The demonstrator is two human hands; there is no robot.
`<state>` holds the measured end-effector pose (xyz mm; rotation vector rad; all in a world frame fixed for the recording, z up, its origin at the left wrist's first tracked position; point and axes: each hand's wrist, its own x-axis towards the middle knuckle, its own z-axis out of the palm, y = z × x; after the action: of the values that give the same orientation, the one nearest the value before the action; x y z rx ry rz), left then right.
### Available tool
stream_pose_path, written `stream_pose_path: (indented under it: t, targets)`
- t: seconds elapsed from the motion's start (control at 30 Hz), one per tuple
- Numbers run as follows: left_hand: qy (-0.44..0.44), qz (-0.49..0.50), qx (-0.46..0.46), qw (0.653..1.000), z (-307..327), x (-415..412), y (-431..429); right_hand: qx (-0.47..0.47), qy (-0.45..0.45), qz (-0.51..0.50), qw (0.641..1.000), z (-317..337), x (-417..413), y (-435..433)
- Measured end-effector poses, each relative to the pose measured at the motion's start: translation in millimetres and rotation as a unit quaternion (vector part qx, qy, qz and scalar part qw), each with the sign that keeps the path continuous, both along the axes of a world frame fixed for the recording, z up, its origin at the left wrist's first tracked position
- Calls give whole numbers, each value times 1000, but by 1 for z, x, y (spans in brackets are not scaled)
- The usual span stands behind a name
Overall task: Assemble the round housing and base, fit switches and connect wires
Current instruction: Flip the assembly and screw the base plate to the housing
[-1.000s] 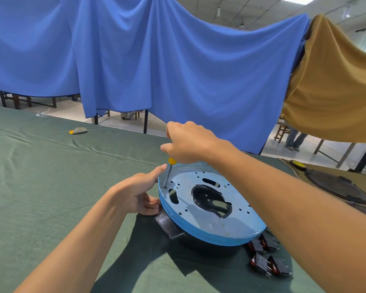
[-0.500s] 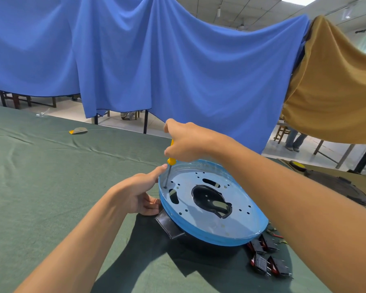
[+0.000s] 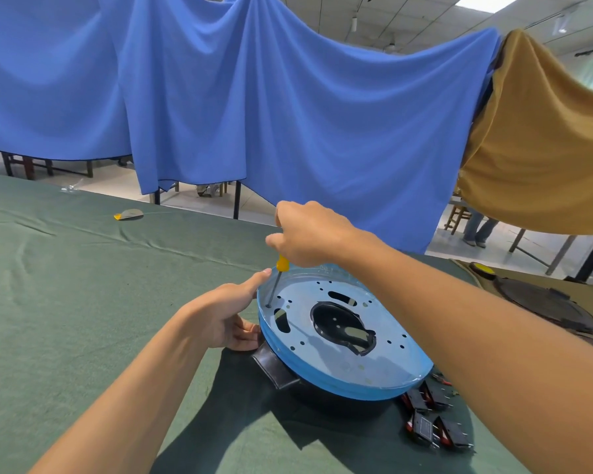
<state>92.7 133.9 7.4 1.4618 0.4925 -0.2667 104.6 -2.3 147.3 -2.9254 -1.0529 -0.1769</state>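
Nearest, both forearms reached in over the green cloth (image 3: 65, 302), which lay bare and wrinkled across the whole left side. Switches (image 3: 435, 422), black with red, lay clustered on the cloth just beside the housing's near right edge, under the right forearm.

At centre, the housing (image 3: 339, 400) sat black and round, with a tab (image 3: 274, 367) jutting from its near left side. On top lay the base (image 3: 322, 360), a blue disc with holes and cut-outs, tilted up toward the far left.

Left hand (image 3: 220, 316) was pressed against the disc's left edge, index finger extended along the rim toward the driver, the other fingers curled below, touching the rim.

Right hand (image 3: 308, 234) hovered over the disc's far left edge, fingers closed around the yellow handle of the screwdriver (image 3: 277, 278). The shaft stood nearly upright, its tip in a hole near the rim.

Farther right, a dark disc (image 3: 548, 302) rested well apart from the work. A small yellow-grey object (image 3: 129, 214) lay near the table's far edge. Beyond hung a blue drape (image 3: 288, 114) and an ochre one (image 3: 545, 148).
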Motion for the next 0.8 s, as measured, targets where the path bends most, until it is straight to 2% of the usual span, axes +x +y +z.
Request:
stream_pose_path:
  t: [0.2,0.37,0.57,0.7,0.8]
  targets:
    - [-2,3,0,1000,1,0,0,-53,73,17,996,13,1,-3]
    - [-4,5,5,1000,0,-1,-1,10,-17,7,1000,-1,3,-1]
    - [-5,6,7,1000,0,-1,0,-39,70,10,997,11,7,-4]
    - [-1,4,9,1000,2,-2,-2,30,15,10,999,-2,7,-2]
    - [-4,1,8,1000,1,-2,-2,13,30,-8,999,1,7,-3]
